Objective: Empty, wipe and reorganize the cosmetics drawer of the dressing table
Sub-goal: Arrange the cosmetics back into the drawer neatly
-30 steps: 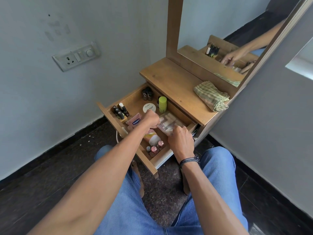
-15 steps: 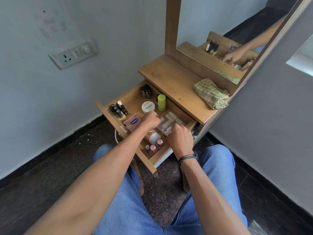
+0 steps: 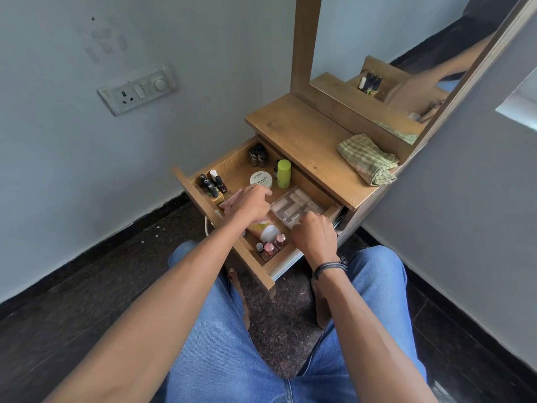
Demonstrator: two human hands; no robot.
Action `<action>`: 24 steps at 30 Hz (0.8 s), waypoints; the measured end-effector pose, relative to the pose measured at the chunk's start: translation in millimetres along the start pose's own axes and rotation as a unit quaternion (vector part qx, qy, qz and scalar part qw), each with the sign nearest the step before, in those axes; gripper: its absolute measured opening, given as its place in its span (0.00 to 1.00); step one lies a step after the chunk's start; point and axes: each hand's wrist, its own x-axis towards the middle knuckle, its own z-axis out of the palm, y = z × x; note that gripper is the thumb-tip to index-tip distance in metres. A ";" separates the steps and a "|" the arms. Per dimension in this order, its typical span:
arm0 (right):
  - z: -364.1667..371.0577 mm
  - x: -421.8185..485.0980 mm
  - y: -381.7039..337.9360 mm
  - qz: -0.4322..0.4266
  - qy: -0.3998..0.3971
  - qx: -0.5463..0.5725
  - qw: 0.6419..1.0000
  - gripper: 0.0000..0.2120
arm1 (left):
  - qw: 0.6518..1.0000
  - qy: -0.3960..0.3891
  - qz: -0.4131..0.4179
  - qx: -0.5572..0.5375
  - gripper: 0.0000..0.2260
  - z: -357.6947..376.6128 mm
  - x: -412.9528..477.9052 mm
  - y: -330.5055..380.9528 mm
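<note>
Head view: the drawer [image 3: 286, 258] of the dressing desk [image 3: 305, 141] is pulled out towards our knees, and both hands are inside it.

The left hand [image 3: 251, 206] sits mid-drawer, over a pink box [image 3: 229, 200] and a tube w/ white cap [image 3: 266, 229]. Its index finger is stretched towards the white round tin [image 3: 261, 179] and the other fingers are curled. We can't tell whether it grips anything.

The right hand [image 3: 315, 237], w/ a dark wristband [image 3: 329, 266], is at the drawer's right side. Its fingers are curled onto the near corner of the clear case [image 3: 296, 203] and grip it. The case lies flat between the two hands, touching the right one, w/ beige sticks inside.

Other items in the drawer:
- A green bottle [image 3: 284, 173] stands upright just behind the case, beside the tin.
- Dark polish bottles [image 3: 212, 184] are grouped in the left front corner.
- Two brown bottles [image 3: 258, 155] stand at the back wall.
- Rose-capped bottles [image 3: 270, 248] stand in the near corner, between our forearms.

On the desk top, well apart from the hands, lies a folded checked cloth [image 3: 367, 158], right below the mirror [image 3: 406, 53]. A wall socket [image 3: 138, 90] is at the left, and our jeans [image 3: 232, 359] are at the bottom.
</note>
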 end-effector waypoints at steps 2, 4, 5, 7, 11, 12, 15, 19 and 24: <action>0.1 -1.0 3.6 0.000 0.012 0.019 1.000 0.11 | 0.999 0.018 0.004 -0.031 0.22 -11.5 -11.2 -9.3; 0.1 -5.1 9.2 -0.005 0.034 0.057 0.998 0.11 | 0.995 0.063 0.016 -0.076 0.18 -23.7 -25.7 -21.6; 0.0 -8.7 12.1 -0.009 0.045 0.079 0.996 0.11 | 0.989 0.093 0.020 -0.111 0.17 -29.0 -33.9 -28.5; 1.6 -16.9 17.6 -0.024 0.070 0.111 0.991 0.11 | 0.970 0.165 0.008 -0.179 0.17 -35.6 -50.6 -44.3; 10.3 -30.6 18.4 -0.054 0.090 0.126 0.986 0.09 | 0.926 0.272 -0.072 -0.252 0.16 -28.0 -77.7 -70.3; 12.8 -33.3 16.5 -0.061 0.091 0.123 0.986 0.08 | 0.913 0.277 -0.095 -0.286 0.16 -23.2 -81.8 -73.6; 18.0 -39.6 11.0 -0.068 0.102 0.119 0.985 0.08 | 0.875 0.275 -0.144 -0.371 0.17 -8.3 -90.4 -78.6; 19.7 -44.7 9.8 -0.063 0.120 0.127 0.983 0.08 | 0.842 0.264 -0.142 -0.448 0.20 8.5 -96.7 -76.6; 20.3 -55.0 5.3 -0.100 0.184 0.167 0.964 0.06 | 0.826 0.262 -0.152 -0.476 0.21 27.1 -105.8 -73.1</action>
